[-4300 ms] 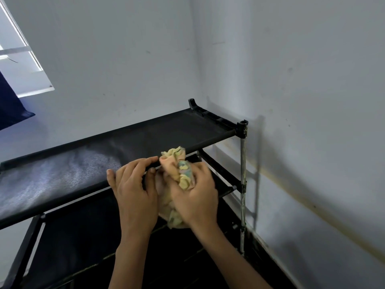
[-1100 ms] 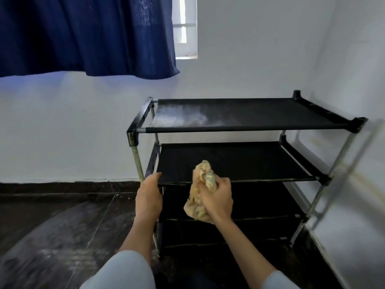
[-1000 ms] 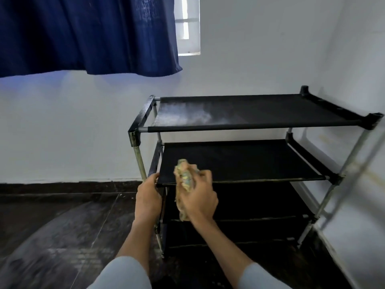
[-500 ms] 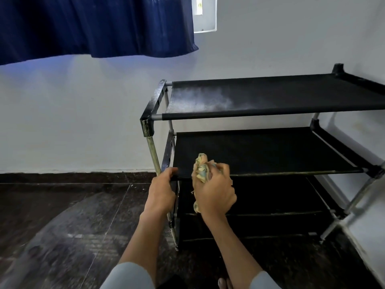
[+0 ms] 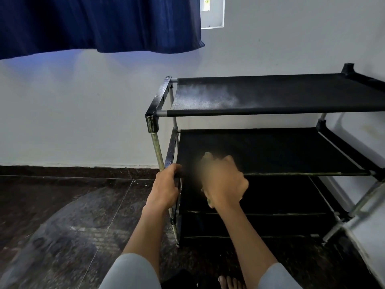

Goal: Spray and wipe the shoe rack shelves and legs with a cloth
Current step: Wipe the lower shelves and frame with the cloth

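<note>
Left hand (image 5: 164,189) gripping the rack (image 5: 270,97) corner post, right hand (image 5: 224,184) balled round the cloth (image 5: 207,156). Better to wipe the middle shelf (image 5: 270,149) in long strokes, near edge to far.

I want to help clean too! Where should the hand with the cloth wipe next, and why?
Probably sweep the cloth rightward along the second shelf. The right hand holds it at that shelf's front left end, the left hand steadies the rack's corner, and the rest of the shelf stretches to the right.
</note>
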The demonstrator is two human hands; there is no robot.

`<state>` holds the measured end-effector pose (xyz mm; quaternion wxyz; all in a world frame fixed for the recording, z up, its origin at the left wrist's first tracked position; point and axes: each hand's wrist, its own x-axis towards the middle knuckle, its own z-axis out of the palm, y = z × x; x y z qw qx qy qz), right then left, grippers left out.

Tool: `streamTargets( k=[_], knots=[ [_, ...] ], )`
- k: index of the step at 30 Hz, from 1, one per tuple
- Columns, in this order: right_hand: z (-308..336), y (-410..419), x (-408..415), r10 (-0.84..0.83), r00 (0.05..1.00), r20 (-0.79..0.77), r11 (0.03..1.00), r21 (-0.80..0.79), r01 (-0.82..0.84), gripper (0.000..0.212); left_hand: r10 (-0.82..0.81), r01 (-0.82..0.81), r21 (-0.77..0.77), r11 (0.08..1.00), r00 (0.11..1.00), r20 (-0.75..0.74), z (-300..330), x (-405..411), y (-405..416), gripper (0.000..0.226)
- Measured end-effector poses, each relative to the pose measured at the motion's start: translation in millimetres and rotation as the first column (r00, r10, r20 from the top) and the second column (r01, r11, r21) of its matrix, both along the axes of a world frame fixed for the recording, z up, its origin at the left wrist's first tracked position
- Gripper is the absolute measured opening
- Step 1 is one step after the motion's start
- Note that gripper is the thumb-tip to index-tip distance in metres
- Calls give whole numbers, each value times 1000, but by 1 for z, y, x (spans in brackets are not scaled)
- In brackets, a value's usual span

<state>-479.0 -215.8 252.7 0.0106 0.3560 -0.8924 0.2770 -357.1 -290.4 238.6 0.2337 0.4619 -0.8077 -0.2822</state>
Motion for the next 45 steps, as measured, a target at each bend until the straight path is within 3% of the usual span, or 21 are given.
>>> streamTargets(
  k=[8, 10, 13, 16, 19, 23, 26, 34, 36, 41, 45],
  knots=[
    [20, -5, 16, 91, 996, -3, 987, 131, -90, 30, 69, -69, -8, 998, 997, -20, 2, 7, -10, 54],
    [20, -14, 35, 145, 988, -43, 986, 94, -141, 22, 98, -98, -26, 995, 995, 0, 3, 9, -10, 47],
    [16, -31, 60, 230, 973, 3, 973, 21, -230, 18, 105, -106, -30, 994, 994, -21, 6, 9, -7, 20],
    [5, -30, 56, 266, 963, -49, 964, 4, -266, 18, 97, -96, -56, 994, 995, 1, 7, 10, -8, 26],
    [-6, -10, 33, 165, 983, -79, 986, -24, -167, 25, 105, -106, -89, 990, 994, -18, 4, 11, -7, 36],
    [-11, 24, -6, -58, 998, -33, 995, -86, 55, 25, 141, -133, -171, 976, 989, 39, 0, 12, -9, 32],
    [-10, 29, -12, -94, 996, 3, 991, -92, 94, 23, 149, -140, -182, 973, 988, 37, 0, 11, -12, 31],
    [-6, -33, 66, 235, 972, 27, 971, -58, -234, 15, 139, -115, -220, 969, 986, 95, 9, 10, -9, 15],
    [-13, -30, 60, 255, 965, -61, 965, -47, -258, 16, 120, -96, -200, 975, 986, 114, 10, 11, -9, 13],
    [-22, -5, 39, 179, 973, -143, 977, -89, -193, 22, 80, -75, -81, 994, 995, 56, 10, 15, -6, 43],
    [-31, 16, 29, 165, 965, -206, 981, -63, -181, 19, 58, -48, -102, 994, 993, 98, 12, 16, -4, 58]
  ],
)
